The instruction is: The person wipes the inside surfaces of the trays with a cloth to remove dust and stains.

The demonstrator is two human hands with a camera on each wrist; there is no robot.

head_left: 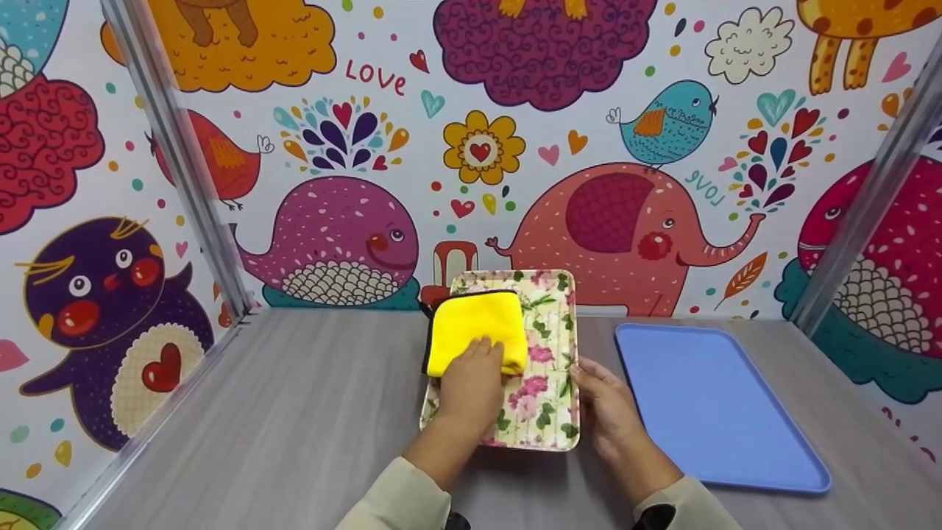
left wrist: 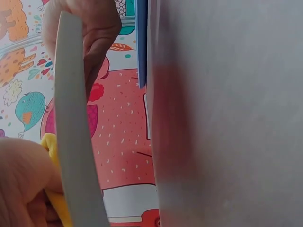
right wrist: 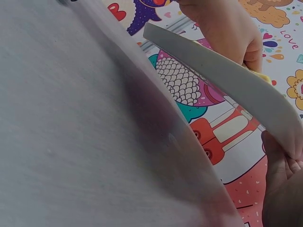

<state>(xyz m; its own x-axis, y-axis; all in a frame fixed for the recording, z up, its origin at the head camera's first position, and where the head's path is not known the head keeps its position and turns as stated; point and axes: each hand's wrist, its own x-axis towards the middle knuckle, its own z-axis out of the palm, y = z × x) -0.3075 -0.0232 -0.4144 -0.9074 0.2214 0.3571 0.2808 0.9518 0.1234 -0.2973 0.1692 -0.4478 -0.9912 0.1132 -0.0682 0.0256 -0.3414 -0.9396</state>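
Note:
In the head view a floral tray [head_left: 541, 397], printed with pink flowers and green leaves, is held up off the table and tilted. My right hand [head_left: 611, 405] grips its right edge, thumb on the rim; the fingers behind it are mostly hidden. A folded yellow cloth [head_left: 471, 324] with dark edging lies against the tray's upper left face. My left hand [head_left: 472, 383] holds the cloth against that face, fingers bent over its lower part. Both wrist views show the tray's pale side [left wrist: 75, 118] edge-on, with a bit of the cloth [left wrist: 57, 203] beside the left hand [left wrist: 23, 179].
A blue rectangular tray [head_left: 721, 405] lies flat on the grey table [head_left: 294, 412] to the right. Behind the table stands a wall [head_left: 471, 221] printed with cartoon animals, with metal posts [head_left: 184, 147] at its corners.

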